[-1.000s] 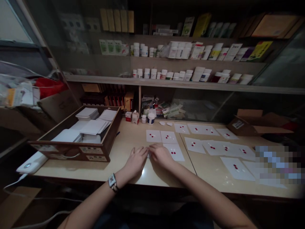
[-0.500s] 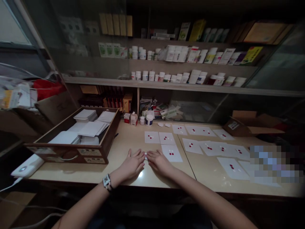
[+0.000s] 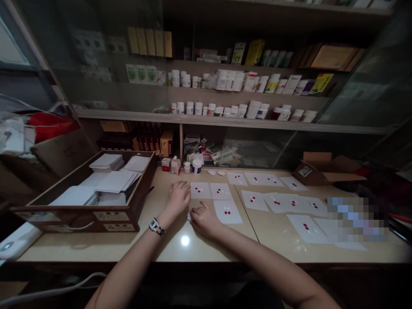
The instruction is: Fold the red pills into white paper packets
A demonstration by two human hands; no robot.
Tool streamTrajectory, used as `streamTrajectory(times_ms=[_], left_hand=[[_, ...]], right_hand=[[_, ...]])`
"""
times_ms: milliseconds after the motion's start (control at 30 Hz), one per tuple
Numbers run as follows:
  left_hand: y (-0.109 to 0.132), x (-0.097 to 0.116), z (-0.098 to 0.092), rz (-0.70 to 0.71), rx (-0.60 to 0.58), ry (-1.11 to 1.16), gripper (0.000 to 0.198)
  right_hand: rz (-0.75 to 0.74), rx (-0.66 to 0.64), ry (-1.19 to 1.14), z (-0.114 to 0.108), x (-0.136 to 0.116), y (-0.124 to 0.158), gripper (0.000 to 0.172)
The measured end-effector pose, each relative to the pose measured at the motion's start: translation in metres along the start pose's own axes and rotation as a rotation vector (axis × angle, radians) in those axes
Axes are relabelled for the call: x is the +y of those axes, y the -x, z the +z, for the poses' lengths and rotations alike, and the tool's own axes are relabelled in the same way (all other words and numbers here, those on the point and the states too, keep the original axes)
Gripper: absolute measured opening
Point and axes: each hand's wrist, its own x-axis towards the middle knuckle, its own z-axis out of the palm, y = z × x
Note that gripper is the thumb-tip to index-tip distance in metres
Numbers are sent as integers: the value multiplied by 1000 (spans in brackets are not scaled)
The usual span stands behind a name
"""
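Observation:
My right hand is curled low over the table, thumb and fingers closed on a small white folded paper whose edge shows at the fingertips. My left hand lies farther forward, fingers stretched out and palm down, beside a white paper sheet; nothing shows in it. More sheets, including one just beyond my right hand, carry small red and white pills. Two small white folded pieces rest near the back of the table.
A wooden drawer with stacks of white paper stands at left. Small medicine boxes and a white tub sit at the back edge. An opened cardboard box is at right. Shelves of bottles rise behind.
My hands have parted: the left has slid forward and away from the white piece, while the right has curled its fingers around it. The view has shifted slightly.

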Motion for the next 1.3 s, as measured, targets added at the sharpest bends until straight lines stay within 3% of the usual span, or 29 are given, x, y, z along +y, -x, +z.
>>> streamTrajectory(times_ms=[133, 200, 267, 367, 467, 600, 867, 1000, 1100, 1300], left_hand=[[-4, -6, 5, 17, 57, 12, 27], [0, -11, 9, 35, 45, 19, 27], [4, -16, 14, 32, 32, 42, 25], [7, -19, 18, 19, 7, 79, 25], [6, -17, 18, 18, 4, 95, 24], [4, -15, 19, 31, 3, 90, 25], [3, -11, 20, 53, -27, 83, 26], [4, -7, 17, 122, -124, 67, 27], [7, -5, 16, 157, -212, 51, 28], [15, -1, 15, 176, -346, -13, 29]], right_hand=[[-77, 6, 73, 2, 2, 0, 17], [-79, 26, 57, -2, 14, 0, 17], [-22, 56, 36, -11, 42, -2, 17], [185, 55, 95, -28, 104, -11, 24], [323, -63, 187, -36, 163, -23, 25], [344, -149, 255, -33, 195, -35, 19], [361, -140, 243, -28, 192, -33, 21], [400, -70, 221, -36, 179, -31, 21], [440, -22, 172, -39, 147, -28, 22], [306, -92, 64, -27, 59, -16, 24]])
